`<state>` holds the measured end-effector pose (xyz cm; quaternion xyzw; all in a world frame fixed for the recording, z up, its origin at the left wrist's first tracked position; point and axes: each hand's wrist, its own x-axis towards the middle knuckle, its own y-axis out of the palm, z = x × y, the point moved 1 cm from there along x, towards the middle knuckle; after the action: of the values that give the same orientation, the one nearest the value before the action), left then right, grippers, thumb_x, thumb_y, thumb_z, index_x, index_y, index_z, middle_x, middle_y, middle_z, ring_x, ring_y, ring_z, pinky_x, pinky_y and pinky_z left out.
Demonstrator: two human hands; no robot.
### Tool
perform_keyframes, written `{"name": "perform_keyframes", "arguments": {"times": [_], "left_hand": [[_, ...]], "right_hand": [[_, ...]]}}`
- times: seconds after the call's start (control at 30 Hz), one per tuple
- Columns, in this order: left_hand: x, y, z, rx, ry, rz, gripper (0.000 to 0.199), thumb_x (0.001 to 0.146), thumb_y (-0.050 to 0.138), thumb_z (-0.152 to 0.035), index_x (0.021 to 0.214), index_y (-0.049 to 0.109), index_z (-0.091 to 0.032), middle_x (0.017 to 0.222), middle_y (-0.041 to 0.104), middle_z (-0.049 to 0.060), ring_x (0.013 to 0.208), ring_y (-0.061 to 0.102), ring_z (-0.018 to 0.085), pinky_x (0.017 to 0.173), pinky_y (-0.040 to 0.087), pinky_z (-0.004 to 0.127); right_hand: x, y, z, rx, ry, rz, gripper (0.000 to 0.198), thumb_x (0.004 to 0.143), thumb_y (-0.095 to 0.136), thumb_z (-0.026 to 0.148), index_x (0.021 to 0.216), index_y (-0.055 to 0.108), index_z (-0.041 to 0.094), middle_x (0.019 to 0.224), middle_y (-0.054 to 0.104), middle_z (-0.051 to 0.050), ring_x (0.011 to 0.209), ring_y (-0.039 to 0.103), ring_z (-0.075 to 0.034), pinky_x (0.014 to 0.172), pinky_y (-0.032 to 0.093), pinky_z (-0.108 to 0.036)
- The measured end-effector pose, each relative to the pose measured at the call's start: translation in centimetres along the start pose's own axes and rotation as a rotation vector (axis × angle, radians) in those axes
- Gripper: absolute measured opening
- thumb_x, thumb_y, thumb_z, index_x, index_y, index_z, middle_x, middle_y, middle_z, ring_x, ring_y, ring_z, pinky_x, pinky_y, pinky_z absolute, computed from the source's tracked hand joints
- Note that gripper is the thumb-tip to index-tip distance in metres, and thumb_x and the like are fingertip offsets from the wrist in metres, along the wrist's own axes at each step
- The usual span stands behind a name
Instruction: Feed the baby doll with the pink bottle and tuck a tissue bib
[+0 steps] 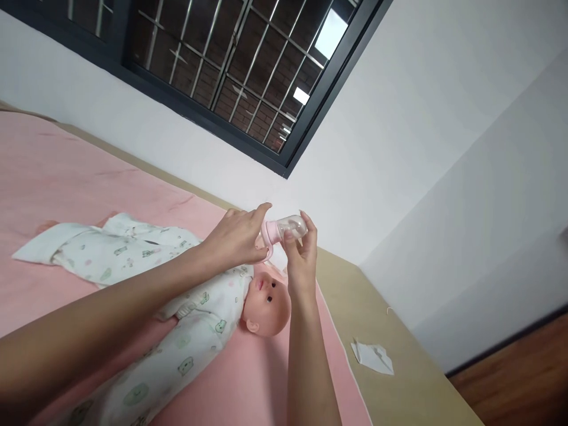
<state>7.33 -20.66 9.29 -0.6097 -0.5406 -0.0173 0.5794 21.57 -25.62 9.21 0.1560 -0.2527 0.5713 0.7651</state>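
Observation:
A baby doll (266,302) in a white printed sleepsuit lies on its back on a pink sheet (57,177). Above its head I hold a small baby bottle (284,229) with a pink collar and a clear cap. My left hand (237,236) grips the pink collar end. My right hand (302,254) pinches the clear cap end between thumb and fingers. Both forearms reach in from the lower left and bottom.
The pink sheet covers a tan mattress (377,319) that stands against a white wall. A crumpled white paper (373,357) lies on the bare tan part at the right. A barred dark window (231,65) is above. Wooden floor (523,378) shows at the lower right.

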Motion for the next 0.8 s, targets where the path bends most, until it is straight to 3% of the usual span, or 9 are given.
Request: {"name": "perform_keyframes", "arguments": {"times": [0.27,0.47,0.63,0.8], "left_hand": [[-0.3,-0.6,-0.7,-0.041,0.034,-0.034,0.082,0.071,0.062,-0.031,0.143,0.027,-0.013,0.105,0.069,0.011,0.099,0.063,0.03,0.089,0.037,0.04],[-0.4,-1.1,-0.4,-0.147,0.057,0.01,0.085,0.076,0.066,-0.037,0.146,0.022,-0.017,0.11,0.068,0.009,0.096,0.064,0.027,0.087,0.041,0.036],[-0.7,-2.3,0.6,-0.23,0.027,0.071,0.079,0.08,0.065,-0.042,0.146,0.026,-0.023,0.127,0.06,0.01,0.111,0.059,0.028,0.083,0.045,0.032],[-0.8,-3.3,1.7,-0.224,-0.023,0.072,0.068,0.084,0.059,-0.046,0.143,0.032,-0.026,0.125,0.061,0.007,0.112,0.058,0.028,0.086,0.045,0.034]], "right_hand": [[-0.7,2.1,-0.5,0.089,0.068,0.06,0.098,0.073,0.076,0.037,0.147,0.013,0.039,0.132,0.05,-0.008,0.111,0.061,-0.022,0.09,0.056,-0.039],[-0.2,1.6,-0.9,0.054,0.045,-0.024,0.095,0.071,0.076,0.04,0.145,0.018,0.036,0.129,0.052,-0.009,0.102,0.064,-0.02,0.085,0.057,-0.037],[1.7,-2.7,-2.6,-0.191,-0.149,-0.272,0.089,0.069,0.074,0.045,0.143,0.026,0.031,0.141,0.04,-0.011,0.118,0.053,-0.021,0.091,0.051,-0.036],[2.8,-9.2,-6.0,-0.644,-0.121,-0.508,0.074,0.072,0.067,0.043,0.137,0.036,0.026,0.13,0.052,-0.009,0.106,0.058,-0.022,0.091,0.046,-0.035]]}}
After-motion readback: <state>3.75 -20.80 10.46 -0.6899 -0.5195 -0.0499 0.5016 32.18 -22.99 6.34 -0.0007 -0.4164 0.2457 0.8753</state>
